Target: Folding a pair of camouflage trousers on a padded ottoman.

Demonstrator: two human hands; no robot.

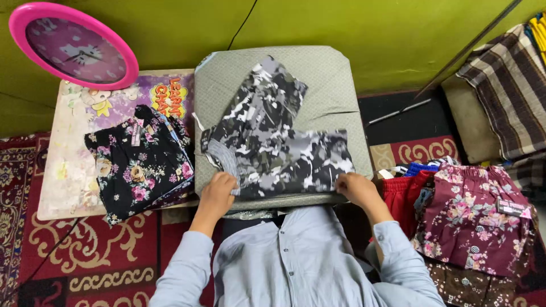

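A flat olive-green painted wall (352, 34) fills the frame from ten to two o'clock, with a thin black cable (242, 25) hanging down it at twelve. A red patterned carpet with cream scrollwork (85, 250) covers the floor from seven to nine. At ten, a round pink-rimmed wall clock (74, 45) leans against the wall.

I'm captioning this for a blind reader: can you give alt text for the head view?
Left hand and right hand press a grey camouflage garment onto a grey padded board. A folded black floral garment lies left; maroon floral clothes are piled right.
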